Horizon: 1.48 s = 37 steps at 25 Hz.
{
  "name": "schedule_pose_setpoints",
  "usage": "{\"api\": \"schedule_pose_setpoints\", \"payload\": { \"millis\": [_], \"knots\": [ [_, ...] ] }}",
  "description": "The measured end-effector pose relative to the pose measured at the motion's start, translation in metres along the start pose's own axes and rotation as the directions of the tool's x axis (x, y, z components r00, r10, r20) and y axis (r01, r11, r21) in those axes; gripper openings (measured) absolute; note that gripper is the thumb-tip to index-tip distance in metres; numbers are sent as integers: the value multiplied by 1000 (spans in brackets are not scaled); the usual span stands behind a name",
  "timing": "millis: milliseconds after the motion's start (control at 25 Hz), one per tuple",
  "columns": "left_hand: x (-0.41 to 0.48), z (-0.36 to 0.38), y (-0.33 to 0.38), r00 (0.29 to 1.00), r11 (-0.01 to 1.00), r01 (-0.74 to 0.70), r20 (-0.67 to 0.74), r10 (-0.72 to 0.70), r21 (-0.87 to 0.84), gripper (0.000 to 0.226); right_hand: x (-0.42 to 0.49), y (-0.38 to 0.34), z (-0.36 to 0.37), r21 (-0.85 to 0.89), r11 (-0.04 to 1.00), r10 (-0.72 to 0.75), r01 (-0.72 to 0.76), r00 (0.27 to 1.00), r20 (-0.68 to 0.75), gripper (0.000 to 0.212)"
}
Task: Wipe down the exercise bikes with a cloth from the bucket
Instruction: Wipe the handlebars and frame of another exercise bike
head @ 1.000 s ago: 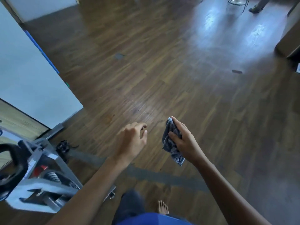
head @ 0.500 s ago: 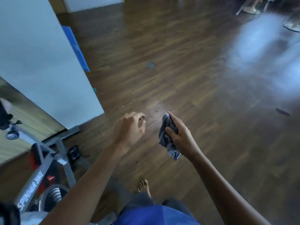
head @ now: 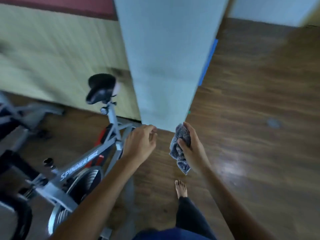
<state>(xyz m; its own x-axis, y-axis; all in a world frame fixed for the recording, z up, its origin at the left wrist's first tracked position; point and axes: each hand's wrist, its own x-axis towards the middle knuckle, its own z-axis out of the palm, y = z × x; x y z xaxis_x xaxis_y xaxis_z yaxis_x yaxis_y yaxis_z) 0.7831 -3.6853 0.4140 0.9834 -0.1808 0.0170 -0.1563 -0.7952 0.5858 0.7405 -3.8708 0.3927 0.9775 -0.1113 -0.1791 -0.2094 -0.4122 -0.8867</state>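
the cloth (head: 180, 148) is grey-blue with a speckled weave. the bike (head: 81, 163) has a silver-grey frame with white lettering and red patches, a black saddle (head: 101, 88) and a black and silver wheel (head: 83, 186). the floor (head: 251, 135) is dark brown with wood grain. the pillar (head: 164, 58) is pale blue-grey, with a bright blue strip (head: 208, 61) along one edge. the wall (head: 60, 49) is pale yellow-green under a dark red band (head: 69, 4).

The exercise bike (head: 81, 164) stands left of the pillar (head: 164, 66), with perhaps a second bike (head: 34, 110) farther left.
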Motion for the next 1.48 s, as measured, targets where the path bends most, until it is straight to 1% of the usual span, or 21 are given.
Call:
{"api": "schedule_pose_setpoints", "payload": {
  "millis": [40,120,200,280,360,440,480,560,600,680,800,840,920,1000,1080,1160,1280,1360,1400,1440,1480],
  "knots": [
    [14,-2,-10,996,997,83,-40,-83,0,21,31,-3,10,-9,1000,-21,21,998,63,55],
    [38,1,-40,959,966,259,-117,-260,-23,22,92,-2,39,-26,995,-89,96,973,211,53],
    [60,10,-78,898,918,389,-191,-397,-76,24,143,2,76,-43,982,-161,183,937,309,52],
    [80,20,-117,816,857,498,-261,-515,-134,26,187,9,119,-46,962,-235,270,898,373,50],
    [105,28,-156,744,809,558,-320,-587,-185,26,228,16,166,-24,938,-307,347,858,412,49],
    [129,36,-194,696,791,574,-383,-608,-212,25,262,20,212,17,911,-375,412,810,450,48],
    [141,38,-215,676,790,573,-420,-606,-217,25,279,22,237,42,892,-417,450,784,459,48],
    [162,36,-243,641,798,558,-492,-589,-229,27,302,19,272,87,847,-506,524,748,430,47],
    [177,37,-270,611,798,553,-533,-585,-241,27,320,22,303,122,813,-564,569,717,409,47],
    [199,29,-298,545,804,511,-609,-577,-304,28,342,20,333,148,722,-678,675,649,345,45],
    [223,24,-342,472,793,451,-645,-601,-408,32,369,23,377,152,605,-782,782,546,302,45],
    [228,22,-353,460,786,438,-643,-612,-435,33,375,23,389,157,575,-803,803,517,296,45],
    [239,27,-368,468,788,419,-636,-613,-451,35,387,28,409,191,529,-839,827,475,264,44],
    [243,32,-375,459,792,408,-647,-609,-455,34,400,30,427,214,472,-878,855,432,208,44],
    [246,36,-380,442,797,377,-665,-602,-472,34,409,30,442,152,454,-887,878,429,170,47],
    [245,37,-383,407,789,305,-676,-614,-533,36,411,27,455,96,439,-894,893,423,149,43],
    [244,40,-384,382,772,198,-678,-628,-604,46,407,33,471,-26,383,-910,923,382,161,41],
    [245,46,-387,357,771,183,-689,-630,-610,45,418,42,473,-85,337,-923,938,347,165,41],
    [246,49,-390,338,770,188,-696,-633,-609,42,425,47,471,-109,339,-921,934,353,162,40],
    [247,52,-391,326,771,189,-701,-634,-609,41,430,50,469,-124,374,-908,919,390,151,41],
    [247,54,-391,321,772,192,-704,-633,-606,40,431,51,468,-121,436,-883,892,449,135,42]
  ]
}}
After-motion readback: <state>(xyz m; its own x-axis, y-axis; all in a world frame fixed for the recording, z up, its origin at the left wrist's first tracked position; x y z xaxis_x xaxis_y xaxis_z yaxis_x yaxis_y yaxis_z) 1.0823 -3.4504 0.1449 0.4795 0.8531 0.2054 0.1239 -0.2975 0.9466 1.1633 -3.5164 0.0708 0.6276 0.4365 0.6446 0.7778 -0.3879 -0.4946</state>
